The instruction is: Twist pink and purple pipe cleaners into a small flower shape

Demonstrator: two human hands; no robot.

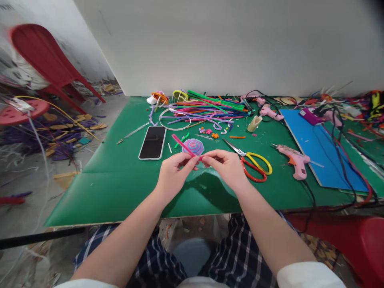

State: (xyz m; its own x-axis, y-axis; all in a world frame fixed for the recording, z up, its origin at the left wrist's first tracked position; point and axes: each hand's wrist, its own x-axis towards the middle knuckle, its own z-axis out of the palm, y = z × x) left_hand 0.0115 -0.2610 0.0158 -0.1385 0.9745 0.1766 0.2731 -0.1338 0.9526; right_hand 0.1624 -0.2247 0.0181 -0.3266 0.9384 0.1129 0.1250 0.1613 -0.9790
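A pink pipe cleaner (181, 143) slants up and to the left from between my fingertips. My left hand (177, 171) pinches it between thumb and forefinger. Close against it, my right hand (224, 165) pinches the lower right end. Just beyond the fingers lies a round coiled disc (194, 146) in pink, blue and purple, partly behind the pipe cleaner. Scissors (253, 163) with one red and one yellow handle lie spread to the right of my right hand. A phone (152, 143) with a dark screen rests left of my left hand.
Several loose pipe cleaners (207, 110) are heaped at the back of the green table (120, 192). Small flowers (209, 132) lie before them. On the right are a pink glue gun (295, 160), a blue board (324, 156) and trailing black cords. A red chair (45, 56) stands at left.
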